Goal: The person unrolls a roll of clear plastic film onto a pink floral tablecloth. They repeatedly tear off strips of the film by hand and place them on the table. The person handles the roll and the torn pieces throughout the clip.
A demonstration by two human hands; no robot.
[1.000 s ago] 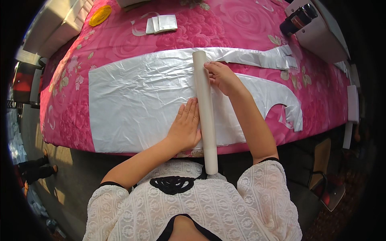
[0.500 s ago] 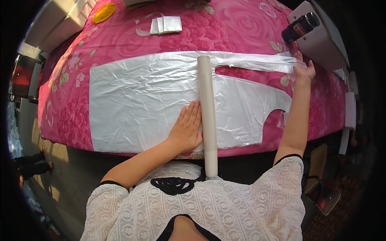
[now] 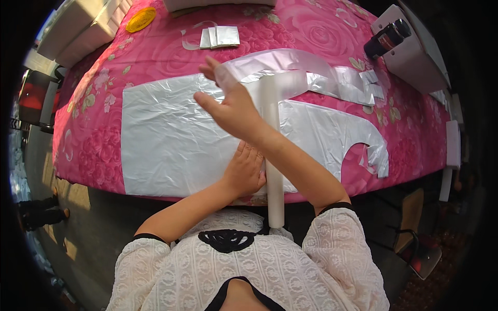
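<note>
A thin silvery-white plastic sheet [image 3: 171, 135], shaped like a folded apron with curved cut-outs, lies flat across the table. A pale tube [image 3: 274, 181] lies across it, its near end sticking out past the table edge. My left hand [image 3: 245, 168] is pressed flat on the sheet against the tube's left side, fingers stretched out. Raised left of the tube's far end, my right hand [image 3: 231, 106] has its fingers apart. A blurred strap [image 3: 288, 62] of the sheet arches from beside this hand over the tube to the right, touching the hand. My right forearm crosses above the tube.
Small folded silvery packets [image 3: 222, 37] lie at the back on the pink flowered cloth [image 3: 93, 150]. A yellow lid [image 3: 141, 19] is at the far left. A dark bottle [image 3: 386, 37] stands by a white box [image 3: 415, 57] at the right. A chair [image 3: 412, 223] stands lower right.
My right hand has swung from the far right end of the strap to left of the tube, and the strap now arches over. My left hand stays pressed by the tube.
</note>
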